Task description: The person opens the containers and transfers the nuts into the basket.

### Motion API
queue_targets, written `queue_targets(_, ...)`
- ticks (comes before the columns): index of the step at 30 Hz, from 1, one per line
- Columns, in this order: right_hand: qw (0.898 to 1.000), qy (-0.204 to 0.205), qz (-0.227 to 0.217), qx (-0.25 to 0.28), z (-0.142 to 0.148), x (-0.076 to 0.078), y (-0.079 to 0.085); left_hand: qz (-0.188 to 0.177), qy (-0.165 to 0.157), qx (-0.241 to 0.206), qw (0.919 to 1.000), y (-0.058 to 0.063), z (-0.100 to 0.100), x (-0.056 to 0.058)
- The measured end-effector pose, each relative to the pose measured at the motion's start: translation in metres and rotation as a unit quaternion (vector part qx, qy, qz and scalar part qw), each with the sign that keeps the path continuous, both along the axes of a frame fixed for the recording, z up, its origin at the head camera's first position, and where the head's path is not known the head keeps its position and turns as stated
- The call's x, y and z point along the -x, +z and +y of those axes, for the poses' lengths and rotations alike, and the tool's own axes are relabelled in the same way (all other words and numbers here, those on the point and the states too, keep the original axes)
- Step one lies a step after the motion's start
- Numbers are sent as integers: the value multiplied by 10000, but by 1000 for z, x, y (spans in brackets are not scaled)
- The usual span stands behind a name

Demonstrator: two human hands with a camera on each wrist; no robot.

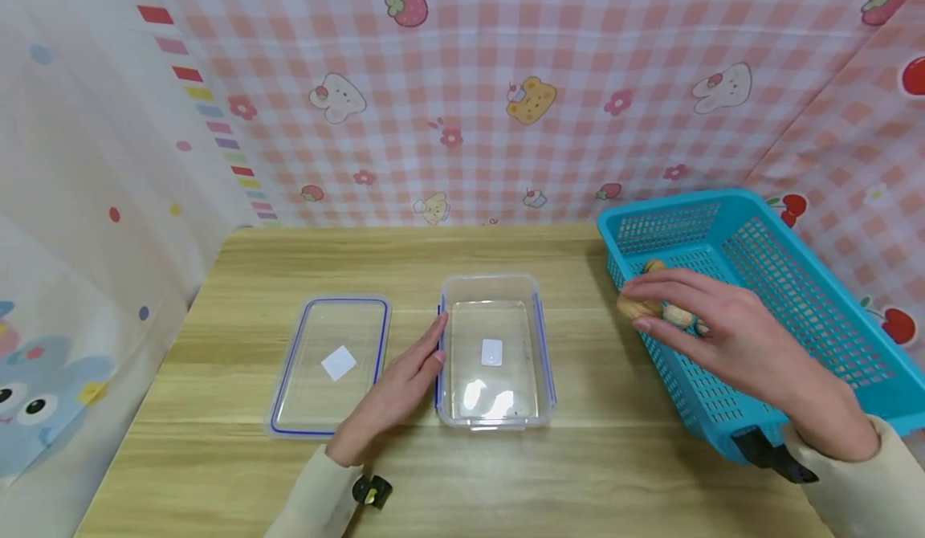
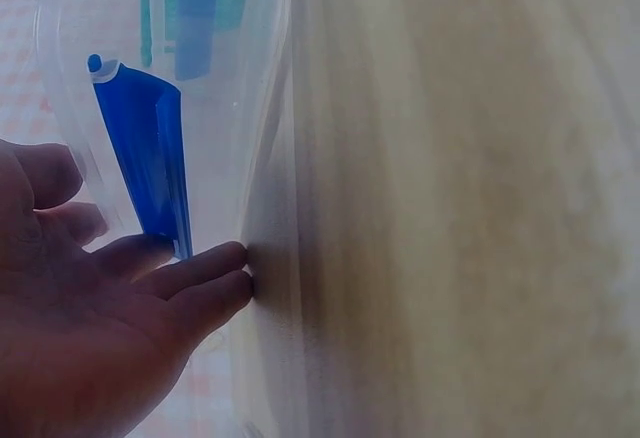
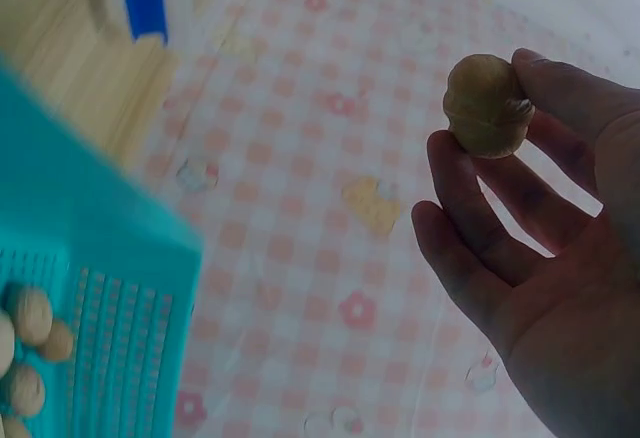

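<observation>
Between its thumb and fingers my right hand [image 1: 730, 337] pinches a walnut [image 3: 488, 106], held over the near-left rim of a turquoise plastic basket [image 1: 824, 281]. More walnuts [image 3: 28, 388] lie inside that basket, partly hidden by the hand in the head view. My left hand [image 1: 401, 385] rests with extended fingers against the left side of a clear plastic box [image 1: 495, 397], by its blue clip [image 2: 150, 153]. The box has no lid on and shows a white label on its bottom.
A clear lid [image 1: 307, 393] with a blue seal and a white label lies flat left of the box. The wooden table [image 1: 578, 474] meets a pink checked cloth [image 1: 462, 169] at the back. The basket fills the table's right side.
</observation>
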State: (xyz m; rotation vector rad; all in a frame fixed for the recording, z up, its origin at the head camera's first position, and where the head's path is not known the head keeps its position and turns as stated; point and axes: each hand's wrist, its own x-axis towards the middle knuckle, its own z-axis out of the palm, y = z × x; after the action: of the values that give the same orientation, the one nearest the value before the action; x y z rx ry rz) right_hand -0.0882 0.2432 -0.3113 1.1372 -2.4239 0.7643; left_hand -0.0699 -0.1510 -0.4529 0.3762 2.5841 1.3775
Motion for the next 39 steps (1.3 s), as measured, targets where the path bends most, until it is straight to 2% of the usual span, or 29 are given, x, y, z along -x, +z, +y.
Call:
queue_targets(7,9999,-97,94,-10,27,19,2,28,-27,13,10000,0,-1,0)
queue_targets(17,9975,-603,-47,-364,49,35,2,19,6,-35,10000,-1,-1,0)
queue_targets(26,9902,-1221,-588,-333,70,51,-9,37,41,-53,10000,-2,1,-1)
queue_targets(30,9825,-1592,-871,-433,79,57,-16,8,19,-65,10000,-1,2,-1)
queue_targets(39,9624,-1857,-1856,-705,95,70,-32,-5,61,-33,10000,-2,1,-1)
